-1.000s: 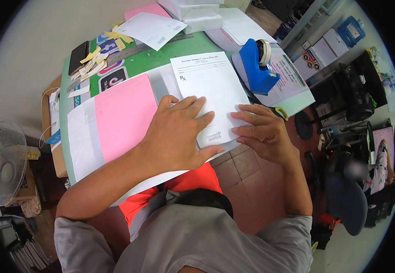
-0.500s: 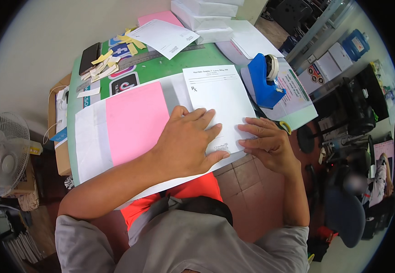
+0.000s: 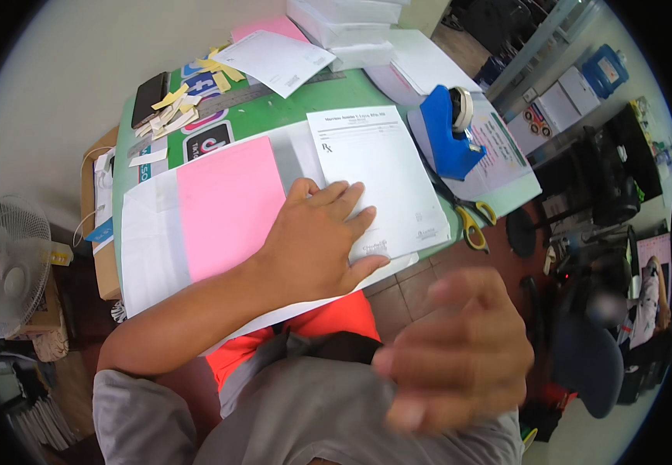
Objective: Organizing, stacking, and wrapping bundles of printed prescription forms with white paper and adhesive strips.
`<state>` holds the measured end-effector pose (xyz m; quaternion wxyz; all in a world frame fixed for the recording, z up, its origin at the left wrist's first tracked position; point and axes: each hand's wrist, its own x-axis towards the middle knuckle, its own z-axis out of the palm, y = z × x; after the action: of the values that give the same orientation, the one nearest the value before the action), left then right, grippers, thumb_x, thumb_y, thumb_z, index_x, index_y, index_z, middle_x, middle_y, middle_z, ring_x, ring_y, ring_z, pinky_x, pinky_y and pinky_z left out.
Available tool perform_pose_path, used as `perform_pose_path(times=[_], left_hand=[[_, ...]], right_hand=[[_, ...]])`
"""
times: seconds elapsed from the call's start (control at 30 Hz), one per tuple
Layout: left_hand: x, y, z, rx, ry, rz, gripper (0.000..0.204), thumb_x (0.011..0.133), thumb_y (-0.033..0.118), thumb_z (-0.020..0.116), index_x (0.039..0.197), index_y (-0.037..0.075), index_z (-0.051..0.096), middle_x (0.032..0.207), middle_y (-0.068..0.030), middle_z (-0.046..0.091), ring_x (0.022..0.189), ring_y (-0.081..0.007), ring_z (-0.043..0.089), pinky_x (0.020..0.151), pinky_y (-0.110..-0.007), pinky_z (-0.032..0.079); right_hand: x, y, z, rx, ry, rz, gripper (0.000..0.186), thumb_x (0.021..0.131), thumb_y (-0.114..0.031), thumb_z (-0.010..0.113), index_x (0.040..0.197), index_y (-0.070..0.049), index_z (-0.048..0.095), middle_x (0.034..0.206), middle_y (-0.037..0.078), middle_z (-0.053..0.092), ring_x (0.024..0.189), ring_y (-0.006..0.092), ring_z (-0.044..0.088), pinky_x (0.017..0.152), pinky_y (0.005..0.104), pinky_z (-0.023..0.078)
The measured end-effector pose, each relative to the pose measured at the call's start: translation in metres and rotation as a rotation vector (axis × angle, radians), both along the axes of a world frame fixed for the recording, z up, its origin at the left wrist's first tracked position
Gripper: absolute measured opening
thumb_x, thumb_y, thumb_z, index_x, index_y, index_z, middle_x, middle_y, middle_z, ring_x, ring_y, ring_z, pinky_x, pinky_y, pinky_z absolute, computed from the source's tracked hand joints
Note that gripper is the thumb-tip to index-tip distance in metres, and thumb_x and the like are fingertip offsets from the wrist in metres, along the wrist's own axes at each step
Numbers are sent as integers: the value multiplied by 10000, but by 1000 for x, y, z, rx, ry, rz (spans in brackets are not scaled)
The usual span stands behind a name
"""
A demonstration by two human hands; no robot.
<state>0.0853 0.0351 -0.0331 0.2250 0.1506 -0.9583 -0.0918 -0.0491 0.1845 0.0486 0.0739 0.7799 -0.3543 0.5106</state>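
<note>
My left hand (image 3: 322, 232) lies flat with its fingers spread, pressing on the lower left part of a white prescription pad (image 3: 374, 170). Left of that hand is a sheet of pink paper (image 3: 227, 201) on top of white paper (image 3: 150, 232). My right hand (image 3: 460, 349) is off the table, raised in front of my body at the lower right. Motion smears its fingers, which look bent, and I cannot make out anything in them. Beside the pad's lower right corner are yellow-handled scissors (image 3: 471, 221), their blades partly under the paper.
A blue tape dispenser (image 3: 446, 139) stands right of the pad. Toward the back are a steel ruler (image 3: 254, 94), yellow and white paper strips (image 3: 177, 112), a loose printed sheet (image 3: 278, 62), white wrapped stacks (image 3: 351, 35) and a dark phone-like object (image 3: 150, 99). A fan (image 3: 10, 263) stands left.
My right hand has left the pad's right edge and come back toward my body, uncovering the scissors and the pad's lower right corner. My left hand has stayed on the pad.
</note>
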Motion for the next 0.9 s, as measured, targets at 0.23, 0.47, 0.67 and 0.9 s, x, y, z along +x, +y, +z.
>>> perform_pose_path(times=[0.23,0.47,0.67,0.9], left_hand=[[-7,2,4,-3,30,-24,583,853,483,793,1217,34,721,1347,-233,653,1237,-346,638,928,-448,405],[-1,-8,-14,229,133,-21,320,927,287,726,1132,41,734,1202,-216,719,1150,-342,682,943,-450,421],[3,-9,-2,240,156,30,403,953,48,679,1355,44,649,1170,-222,739,863,-342,707,866,-424,496],[-5,-13,4,399,357,193,804,946,-127,543,1656,100,243,1510,-177,568,690,-110,629,666,-266,538]], right_hand=[[35,-21,-4,-528,-121,-102,261,868,-346,719,1094,-216,735,923,-70,740,692,134,635,785,424,561],[-31,-7,18,82,-158,-349,309,1035,-266,601,1162,9,665,849,78,703,700,113,581,747,309,474],[-63,10,-59,131,-797,-437,192,938,68,684,1127,75,709,1011,108,723,773,106,632,687,208,488],[-36,26,-137,380,-867,-540,211,918,65,706,1123,19,721,1016,24,695,806,58,580,716,215,472]])
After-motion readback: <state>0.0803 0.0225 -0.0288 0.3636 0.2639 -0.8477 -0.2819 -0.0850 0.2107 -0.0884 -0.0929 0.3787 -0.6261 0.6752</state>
